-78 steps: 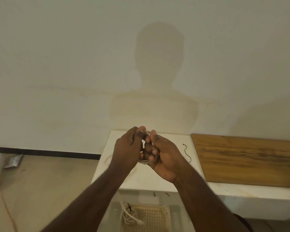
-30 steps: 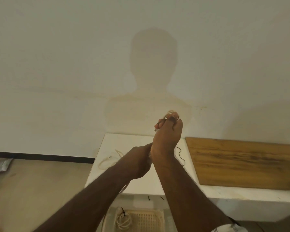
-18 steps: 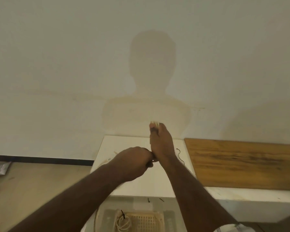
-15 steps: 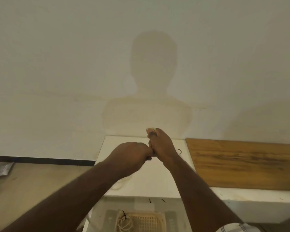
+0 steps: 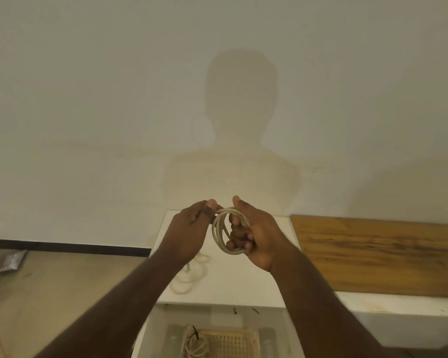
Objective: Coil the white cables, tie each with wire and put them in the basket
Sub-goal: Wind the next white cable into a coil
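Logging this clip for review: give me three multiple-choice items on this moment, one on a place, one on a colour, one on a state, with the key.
1. Where does the basket sit?
A. on the wooden board
B. below the near edge of the white table
C. on the floor at far left

2. What colour is the cable coil held between the hands?
A. white
B. black
C. red

3. How is the coil held?
A. it lies free on the table
B. the left hand alone holds it
C. right hand has its fingers through the loops, left hand pinches its top

Key: 1 B, the basket shows at the bottom edge under the white table; 2 A, the loops are white; 3 C, both hands keep a grip on it.
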